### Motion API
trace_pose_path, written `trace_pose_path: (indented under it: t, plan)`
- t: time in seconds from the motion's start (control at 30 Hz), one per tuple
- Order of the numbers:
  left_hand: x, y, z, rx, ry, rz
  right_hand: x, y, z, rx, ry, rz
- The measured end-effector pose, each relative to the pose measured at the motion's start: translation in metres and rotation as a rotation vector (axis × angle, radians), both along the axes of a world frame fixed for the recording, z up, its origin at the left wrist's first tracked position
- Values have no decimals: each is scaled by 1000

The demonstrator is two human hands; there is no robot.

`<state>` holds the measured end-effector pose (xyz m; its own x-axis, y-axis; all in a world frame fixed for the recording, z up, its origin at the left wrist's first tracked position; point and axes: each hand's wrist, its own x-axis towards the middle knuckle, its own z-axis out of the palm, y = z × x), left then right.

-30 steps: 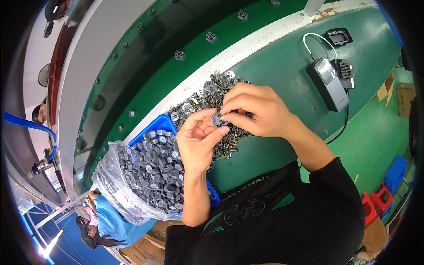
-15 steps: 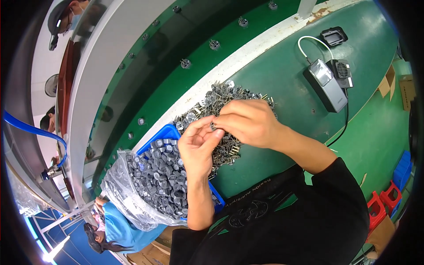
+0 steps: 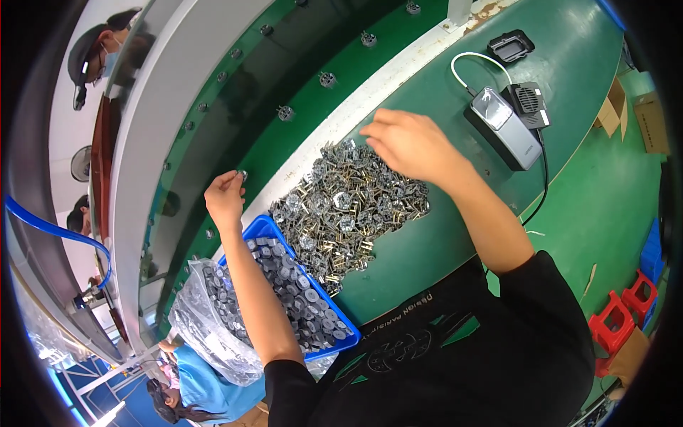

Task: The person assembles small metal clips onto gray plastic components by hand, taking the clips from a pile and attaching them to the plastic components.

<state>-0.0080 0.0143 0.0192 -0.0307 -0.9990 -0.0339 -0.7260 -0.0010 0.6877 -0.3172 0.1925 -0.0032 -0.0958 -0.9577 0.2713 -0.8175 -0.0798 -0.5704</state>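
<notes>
Parting is what has just happened: half a second ago both hands met above the pile around one small part, and now they are well apart. The left hand point(image 3: 225, 199) has moved out over the green conveyor belt point(image 3: 299, 139), its fingertips pinched nearly together on a small round piece point(image 3: 244, 175) near the belt's white border point(image 3: 284, 174); whether that piece already rests on the belt, I cannot tell. The right hand point(image 3: 413, 146) has shifted to the far edge of the heap of metal-pinned parts point(image 3: 334, 206), fingers loosely bent with a narrow gap to the thumb; no piece shows between them, though the underside is hidden. With the hands apart, the heap on the green tabletop point(image 3: 405, 249) lies in fuller view. I would judge that the two-handed handling of this piece is over and that it is being placed with the left hand alone. Beneath the left forearm, the blue bin point(image 3: 345, 343) holds many grey caps point(image 3: 306, 295), with a clear plastic bag point(image 3: 210, 320) along its left side. Further up the belt, similar round pieces point(image 3: 327, 80) sit spaced apart.
</notes>
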Motion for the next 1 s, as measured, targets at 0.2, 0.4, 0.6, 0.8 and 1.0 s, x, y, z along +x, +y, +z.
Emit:
trace_pose_path:
  t: [0.2, 0.4, 0.6, 0.8, 1.0]
  plan:
    - [23, -24, -28, -83, -173, -91, 16, -6, -18, 51, -137, -15]
    - [54, -23, -5, -50, -369, 23, -2, -6, -11, 130, -208, 77]
    - [83, -17, -13, 96, -471, 5, -11, -6, -1, -43, -310, 49]
    - [61, 0, 11, 9, -504, -30, -9, -7, 4, -15, -534, 22]
    - [-6, 55, 53, 74, 79, -159, -4, -3, 10, -134, -689, 39]
